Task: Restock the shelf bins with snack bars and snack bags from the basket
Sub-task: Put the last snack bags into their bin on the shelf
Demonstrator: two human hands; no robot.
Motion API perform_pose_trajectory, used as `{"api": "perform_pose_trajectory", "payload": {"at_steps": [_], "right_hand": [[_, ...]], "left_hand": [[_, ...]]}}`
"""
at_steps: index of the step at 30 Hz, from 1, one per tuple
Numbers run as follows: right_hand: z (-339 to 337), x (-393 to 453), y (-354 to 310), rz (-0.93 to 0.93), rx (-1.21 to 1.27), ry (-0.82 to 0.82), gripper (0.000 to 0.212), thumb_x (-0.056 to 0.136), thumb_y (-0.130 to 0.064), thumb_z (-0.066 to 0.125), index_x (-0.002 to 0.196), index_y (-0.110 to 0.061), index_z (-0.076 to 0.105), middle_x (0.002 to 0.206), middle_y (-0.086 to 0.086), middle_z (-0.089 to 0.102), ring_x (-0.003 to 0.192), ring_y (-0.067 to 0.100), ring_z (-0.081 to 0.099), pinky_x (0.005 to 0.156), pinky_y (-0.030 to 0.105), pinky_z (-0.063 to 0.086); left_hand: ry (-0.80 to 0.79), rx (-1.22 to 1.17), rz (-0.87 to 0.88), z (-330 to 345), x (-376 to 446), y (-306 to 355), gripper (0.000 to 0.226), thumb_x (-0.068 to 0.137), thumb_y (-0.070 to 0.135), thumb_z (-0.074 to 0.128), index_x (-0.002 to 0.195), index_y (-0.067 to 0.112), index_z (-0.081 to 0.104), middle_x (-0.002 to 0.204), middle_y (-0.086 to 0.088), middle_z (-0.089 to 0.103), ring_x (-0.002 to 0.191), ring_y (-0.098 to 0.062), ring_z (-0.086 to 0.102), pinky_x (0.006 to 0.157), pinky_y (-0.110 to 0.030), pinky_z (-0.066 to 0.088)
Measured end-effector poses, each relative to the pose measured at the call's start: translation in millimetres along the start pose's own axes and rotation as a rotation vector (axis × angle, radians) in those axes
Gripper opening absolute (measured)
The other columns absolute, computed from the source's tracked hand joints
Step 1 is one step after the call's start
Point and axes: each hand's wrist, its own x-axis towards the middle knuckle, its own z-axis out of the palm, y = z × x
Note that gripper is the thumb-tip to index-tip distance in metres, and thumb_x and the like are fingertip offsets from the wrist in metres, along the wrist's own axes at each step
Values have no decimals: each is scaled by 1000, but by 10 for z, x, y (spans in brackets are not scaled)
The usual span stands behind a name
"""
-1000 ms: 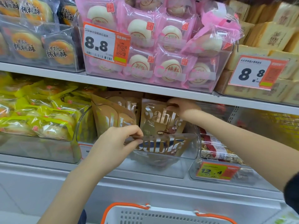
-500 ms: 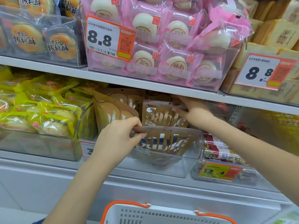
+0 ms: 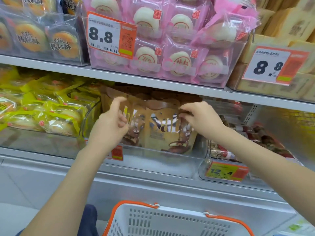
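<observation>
Presently the right hand (image 3: 201, 116) pinches a brown snack bag (image 3: 167, 128) upright in the clear bin (image 3: 153, 160); left hand (image 3: 110, 126), blurred, seems released; basket (image 3: 170, 222) contents unseen.

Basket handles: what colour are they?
Orange, on the white basket; the handles show best in the head view.

Brown snack bags (image 3: 163, 128) with white lettering, cartoon faces. Pink packs (image 3: 170, 48), white buns with red stamps. Yellow wrappers (image 3: 42, 106). Orange-and-white price tags (image 3: 110, 34), black digits. White perforated basket (image 3: 170, 222), orange handles. Clear bin (image 3: 153, 160). Grey-white shelf (image 3: 136, 79).
</observation>
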Motion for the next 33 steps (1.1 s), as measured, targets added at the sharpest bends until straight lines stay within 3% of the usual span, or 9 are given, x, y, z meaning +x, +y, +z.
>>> {"api": "perform_pose_trajectory", "payload": {"at_steps": [3, 5, 10, 14, 18, 26, 28, 30, 33], "right_hand": [[53, 116, 63, 22, -28, 8, 20, 90, -18, 58, 106, -17, 71, 97, 10, 72, 93, 35, 63, 75, 42, 52], [112, 143, 56, 28, -62, -23, 21, 91, -19, 55, 107, -18, 69, 98, 10, 71, 96, 34, 61, 76, 41, 52], [161, 174, 90, 77, -118, -39, 22, 93, -22, 53, 110, -15, 66, 99, 12, 68, 95, 34, 59, 76, 40, 52], [173, 226, 111, 93, -119, -33, 18, 94, -21, 52, 104, -13, 65, 87, 9, 65, 85, 34, 61, 69, 38, 52], [214, 316, 151, 175, -113, -43, 18, 96, -23, 50, 102, -15, 64, 87, 8, 67, 83, 32, 61, 69, 36, 52], [207, 346, 156, 210, -63, -104, 16, 94, -26, 53, 106, -19, 60, 97, 7, 66, 89, 32, 61, 75, 39, 53], [207, 312, 178, 167, -129, -81, 34, 94, -29, 55, 128, -25, 51, 105, 4, 66, 94, 32, 61, 74, 38, 53], [204, 232, 184, 49, -311, 11, 57, 92, -28, 59, 143, -31, 35, 100, 3, 63, 89, 32, 62, 63, 34, 49], [217, 127, 218, -196, -495, 238, 75, 74, -22, 77, 139, -31, 43, 116, 3, 63, 95, 31, 62, 64, 35, 50]], "left_hand": [[-8, 170, -53, -5, 159, -111, 103, 74, 22, 78, 141, 55, 7, 71, 9, 65, 72, -19, 64, 70, -39, 55], [-14, 219, -70, 18, 279, -141, 106, 74, 28, 78, 144, 53, 1, 67, 8, 65, 72, -21, 65, 68, -37, 55], [36, 325, -87, 57, 551, -124, 83, 76, 39, 73, 143, 38, 24, 81, -3, 66, 87, -34, 64, 70, -36, 48], [189, 307, -6, 110, 701, -154, 48, 83, 26, 69, 120, 15, 41, 86, -7, 68, 86, -39, 63, 68, -39, 46], [286, 338, 66, 204, 772, -213, 27, 91, 17, 56, 116, 7, 49, 92, -21, 65, 83, -44, 59, 62, -41, 40], [340, 361, 92, 182, 741, -191, 22, 96, 11, 47, 115, 1, 51, 96, -30, 59, 80, -46, 55, 58, -38, 30], [322, 315, 86, 189, 722, -234, 25, 95, 12, 48, 119, 4, 47, 98, -26, 59, 81, -45, 55, 59, -39, 33], [294, 271, 86, 185, 653, -251, 37, 93, 14, 53, 127, 9, 40, 97, -20, 59, 84, -42, 55, 61, -41, 39], [243, 287, 156, 170, 457, -210, 53, 85, 19, 66, 129, 6, 39, 103, -19, 52, 95, -39, 50, 71, -48, 46]]}}
